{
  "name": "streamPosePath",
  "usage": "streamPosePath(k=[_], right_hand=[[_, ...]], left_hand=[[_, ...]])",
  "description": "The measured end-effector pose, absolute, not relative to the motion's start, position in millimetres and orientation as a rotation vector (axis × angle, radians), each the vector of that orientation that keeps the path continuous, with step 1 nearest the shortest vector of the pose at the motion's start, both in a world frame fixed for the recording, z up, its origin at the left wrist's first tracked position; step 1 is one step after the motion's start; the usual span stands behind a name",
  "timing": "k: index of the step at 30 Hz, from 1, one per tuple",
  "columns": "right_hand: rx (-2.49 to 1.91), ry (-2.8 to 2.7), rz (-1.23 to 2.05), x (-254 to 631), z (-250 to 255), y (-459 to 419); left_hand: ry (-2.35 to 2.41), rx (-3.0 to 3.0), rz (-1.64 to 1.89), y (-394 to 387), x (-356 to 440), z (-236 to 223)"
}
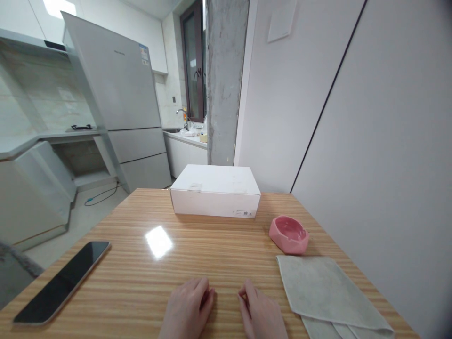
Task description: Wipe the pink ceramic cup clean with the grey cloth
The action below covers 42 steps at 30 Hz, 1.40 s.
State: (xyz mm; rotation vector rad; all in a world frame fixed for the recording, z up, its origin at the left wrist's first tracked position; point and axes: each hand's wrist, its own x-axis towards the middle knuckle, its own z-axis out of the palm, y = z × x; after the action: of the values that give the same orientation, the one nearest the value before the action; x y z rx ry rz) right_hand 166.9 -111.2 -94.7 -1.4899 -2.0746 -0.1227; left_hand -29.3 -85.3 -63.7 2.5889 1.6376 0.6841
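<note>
My left hand (pixel 189 307) rests on the wooden table with its fingers curled into a loose fist, and nothing shows in it. To its right lies my right hand (pixel 259 308), also closed, thumb and fingertips drawn together around no visible object. A gap of bare wood separates the two. Closest to my right hand is a folded grey-green cloth (pixel 325 289). Just behind the cloth stands a pink faceted ashtray (pixel 288 235). A white cardboard box (pixel 215 202) sits farther back at the middle of the table.
A phone (pixel 63 282) with a dark screen lies at the table's left edge. The striped wooden table (pixel 212 245) reaches a white wall (pixel 388 141) on the right. Beyond it stand a silver refrigerator (pixel 123 94) and a sink counter with a faucet (pixel 184 117).
</note>
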Motion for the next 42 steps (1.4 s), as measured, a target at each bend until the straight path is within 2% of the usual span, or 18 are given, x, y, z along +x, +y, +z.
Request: streamPosePath(k=[9,14,20,23,26,32,37,42], right_hand=[[-1.482,-2.027,-0.134,162,-84,-113],[-1.499,-2.003,-0.214,159,-82,-113],[-1.497,-2.052,-0.21,158,-79,-112],[-1.503,-2.035,-0.271,156,-79,-112],[-1.503,-2.043,-0.254,157,-81,-114],[-1.587,-2.09,-0.035,164,-86,-116],[-1.553,-2.051,-0.007,165,-82,-115],[-1.494,-2.036,-0.08,160,-75,-116]], left_hand=[[1.665,2.542,0.522,-87,-28,-63],[1.69,2.492,0.272,-86,-11,-31],[1.013,2.301,0.883,-33,58,18],[0.747,2.12,0.827,9,102,10],[0.776,1.977,0.696,35,142,-12],[0.887,1.97,0.814,30,193,-34],[0.928,1.992,0.88,23,178,-25],[0.865,1.92,1.106,22,98,-14]])
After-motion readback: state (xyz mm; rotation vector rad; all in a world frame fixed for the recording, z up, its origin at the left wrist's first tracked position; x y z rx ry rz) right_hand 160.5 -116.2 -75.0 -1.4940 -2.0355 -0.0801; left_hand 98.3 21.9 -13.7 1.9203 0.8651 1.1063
